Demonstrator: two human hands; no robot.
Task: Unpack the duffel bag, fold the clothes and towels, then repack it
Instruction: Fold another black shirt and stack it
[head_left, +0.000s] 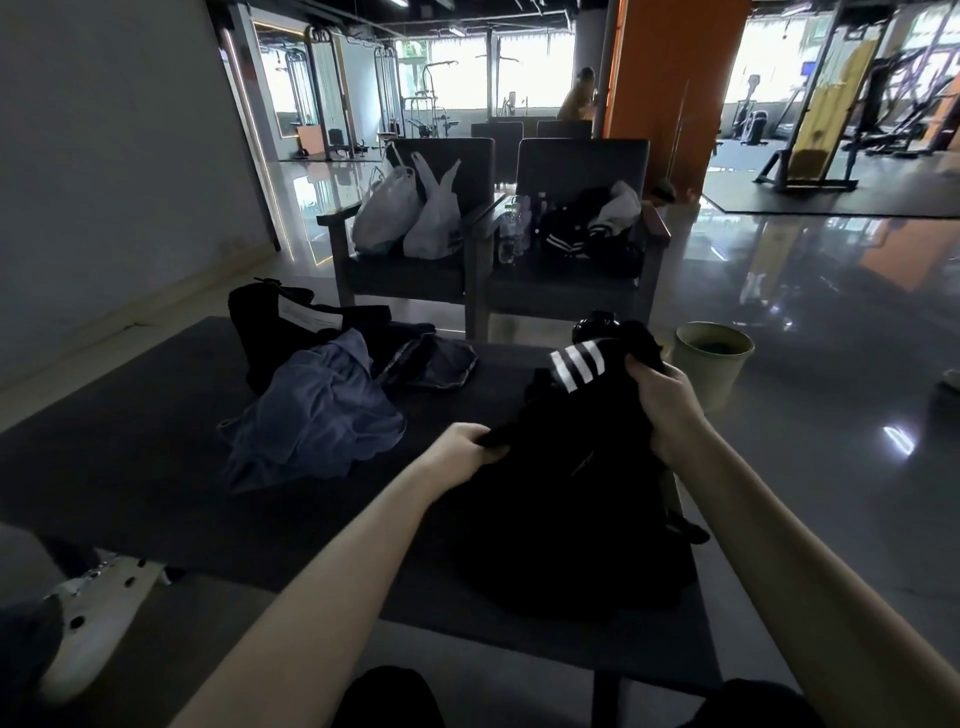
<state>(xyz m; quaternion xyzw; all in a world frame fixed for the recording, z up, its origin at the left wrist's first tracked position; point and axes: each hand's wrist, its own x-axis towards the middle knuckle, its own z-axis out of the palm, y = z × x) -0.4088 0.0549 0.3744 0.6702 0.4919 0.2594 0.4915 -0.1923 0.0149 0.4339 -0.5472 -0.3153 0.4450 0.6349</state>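
Observation:
A black garment with three white stripes (561, 467) hangs bunched over the right part of the dark table (130, 467). My left hand (460, 447) grips its lower left edge. Higher up, near the stripes, my right hand (667, 405) grips the fabric. A crumpled blue-grey towel (317, 415) lies in the middle of the table. Behind it sit a dark folded piece (441, 364) and the black duffel bag (270, 332) at the table's far left. A dark round object (597, 325) peeks out behind the garment.
Two dark armchairs (415, 275) stand beyond the table, one holding white plastic bags (410, 213), the other a dark jacket (587, 239) and bottles. A round bin (714, 358) stands on the glossy floor at right. A white shoe (98, 618) shows at lower left.

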